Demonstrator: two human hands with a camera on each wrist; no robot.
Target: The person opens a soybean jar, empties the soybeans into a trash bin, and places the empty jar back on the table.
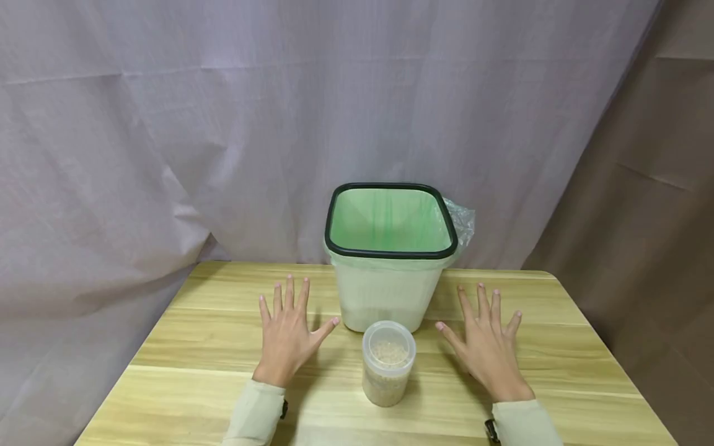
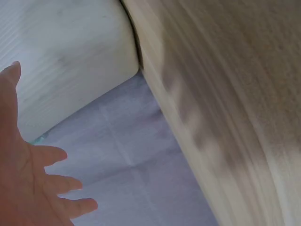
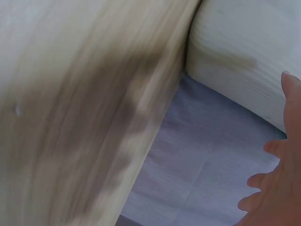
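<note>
Jar (image 1: 388, 362) of grain stood upright on counter (image 1: 212, 347), long axis vertical, just before bin (image 1: 390, 257). Left hand (image 1: 287, 334) and right hand (image 1: 488, 344) laid flat, fingers spread, nothing held. Jar flanked between hands; left hand slightly nearer.

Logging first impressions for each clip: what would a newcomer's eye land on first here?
Probably the white bin with its black rim and green liner, standing at the far middle of the wooden table. Just in front of it stands a clear lidded jar of pale grains. The left hand and right hand lie open with fingers spread on either side of the jar, touching neither.
</note>
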